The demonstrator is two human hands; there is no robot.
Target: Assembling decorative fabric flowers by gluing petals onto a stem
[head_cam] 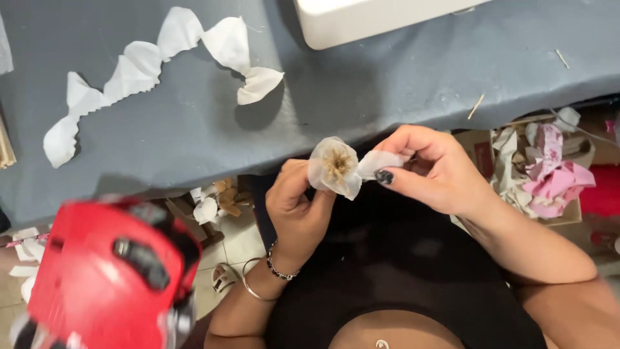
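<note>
Small white paper flower [334,167] held between both hands, in front of the grey table edge.

Flower is pinched from below by the left hand [296,210], fingers closed on its base; a trailing petal strip is nipped tight by the right hand [431,169] just right of it. A white petal chain [152,61] is laid on the grey table [387,90] well up-left of the grip; blurred red tool [110,278] down-left; crumpled paper scraps [549,171] to the right.

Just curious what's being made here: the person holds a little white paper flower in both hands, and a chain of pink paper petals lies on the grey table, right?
Not quite. The chain of paper petals on the grey table is white, not pink. The rest stands: the head view shows the left hand and right hand together holding the little white paper flower.
</note>
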